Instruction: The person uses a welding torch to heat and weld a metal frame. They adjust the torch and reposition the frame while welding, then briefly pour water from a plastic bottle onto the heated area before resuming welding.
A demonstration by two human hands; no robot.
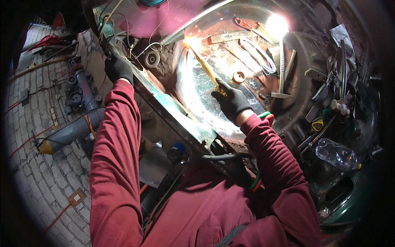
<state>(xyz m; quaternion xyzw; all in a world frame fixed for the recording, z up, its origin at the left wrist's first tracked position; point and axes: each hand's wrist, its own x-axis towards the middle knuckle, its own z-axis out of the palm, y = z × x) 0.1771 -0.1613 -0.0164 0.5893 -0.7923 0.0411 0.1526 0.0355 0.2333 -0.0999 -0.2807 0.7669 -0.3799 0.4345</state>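
Note:
In my gloved right hand (232, 99) is a brass-coloured gas torch (205, 70), its fingers closed round the handle end. A bright flame with sparks (192, 41) burns at the torch's far tip, against the metal near the edge of a round, bare-metal recess (193, 88). My gloved left hand (118, 69) is closed over the upper left part of a worn green metal body edge (164, 101). Red and green hoses (266, 117) show beside my right wrist. A round washer-like piece (238, 77) lies just beyond the right hand.
A lit lamp (277, 26), a hammer (282, 95), a coil of pale cable (259, 55) and orange-handled pliers (243, 24) lie around the recess. Loose tools and a plastic bottle (336, 154) are at right. Grey gas cylinders (74, 131) lie on the brick floor (31, 181) at left.

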